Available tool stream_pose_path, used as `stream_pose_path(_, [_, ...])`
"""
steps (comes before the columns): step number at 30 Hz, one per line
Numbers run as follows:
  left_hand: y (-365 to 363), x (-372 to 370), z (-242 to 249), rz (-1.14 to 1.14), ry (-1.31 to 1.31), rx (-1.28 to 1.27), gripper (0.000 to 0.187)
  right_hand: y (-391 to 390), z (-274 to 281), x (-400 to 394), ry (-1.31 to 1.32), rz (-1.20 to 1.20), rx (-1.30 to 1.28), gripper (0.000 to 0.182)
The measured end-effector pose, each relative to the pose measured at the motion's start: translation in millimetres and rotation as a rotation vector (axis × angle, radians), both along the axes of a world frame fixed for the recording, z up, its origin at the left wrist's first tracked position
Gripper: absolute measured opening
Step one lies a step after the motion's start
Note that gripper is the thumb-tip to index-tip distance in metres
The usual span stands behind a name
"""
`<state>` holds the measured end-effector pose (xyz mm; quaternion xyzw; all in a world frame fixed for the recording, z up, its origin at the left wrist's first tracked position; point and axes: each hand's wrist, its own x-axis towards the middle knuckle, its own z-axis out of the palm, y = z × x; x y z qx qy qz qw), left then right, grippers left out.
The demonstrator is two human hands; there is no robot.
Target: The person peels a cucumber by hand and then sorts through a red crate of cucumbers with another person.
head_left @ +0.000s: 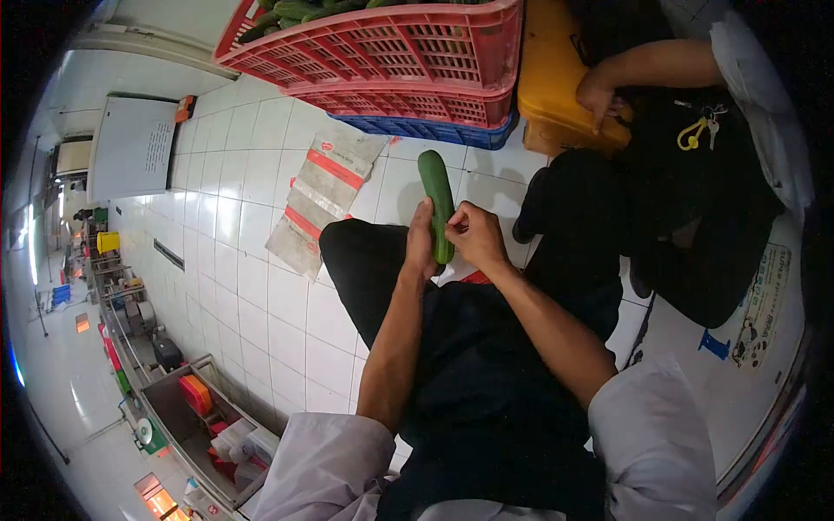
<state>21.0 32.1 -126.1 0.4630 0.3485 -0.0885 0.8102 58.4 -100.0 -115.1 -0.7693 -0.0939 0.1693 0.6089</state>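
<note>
A long green cucumber is held nearly upright in front of my knees, its lower end toward me. My left hand is closed around its left side near the lower half. Against the right side of the cucumber, my right hand has its thumb and fingertips pinched together. Whatever may be between those fingertips is too small to make out. Below the hands, a bit of red and white material shows between my legs, mostly hidden.
Red crates holding cucumbers stand on a blue crate ahead. A flattened sack lies on the tiled floor. At right, a co-worker's hand rests on a yellow container. A metal sink is at left.
</note>
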Motion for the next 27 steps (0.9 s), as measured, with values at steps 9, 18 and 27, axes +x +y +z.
stream_pose_path(9, [-10.3, 3.2, 13.5, -0.005, -0.014, 0.042, 0.042, -7.7, 6.3, 8.8, 0.016, -0.023, -0.017, 0.016])
stream_pose_path(18, [-17.9, 1.6, 33.6, -0.199, -0.055, 0.42, 0.047, -13.6, 3.5, 15.7, -0.039, -0.08, 0.067, 0.015])
stream_pose_path(27, [-11.4, -4.6, 22.1, -0.297, -0.033, 0.396, 0.049, -13.7, 12.9, 11.6, -0.039, -0.081, 0.043, 0.016])
